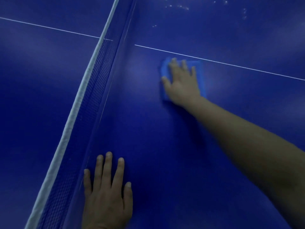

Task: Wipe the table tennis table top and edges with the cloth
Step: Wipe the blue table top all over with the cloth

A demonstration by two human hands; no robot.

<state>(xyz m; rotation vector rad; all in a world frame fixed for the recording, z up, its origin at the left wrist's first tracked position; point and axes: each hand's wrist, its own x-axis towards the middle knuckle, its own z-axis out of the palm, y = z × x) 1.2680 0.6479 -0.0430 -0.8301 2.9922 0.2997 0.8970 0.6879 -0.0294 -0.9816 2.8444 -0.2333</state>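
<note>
right hand (182, 81): arm stretched out, fingers spread flat, pressing blue cloth (165, 70) to the table (165, 146) just below the white line (231, 63) | left hand (107, 192): flat, fingers straight, beside the net (85, 103)

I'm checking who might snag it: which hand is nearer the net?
Left. The left hand lies flat on the table right beside the net; the right hand presses the cloth farther off.
</note>
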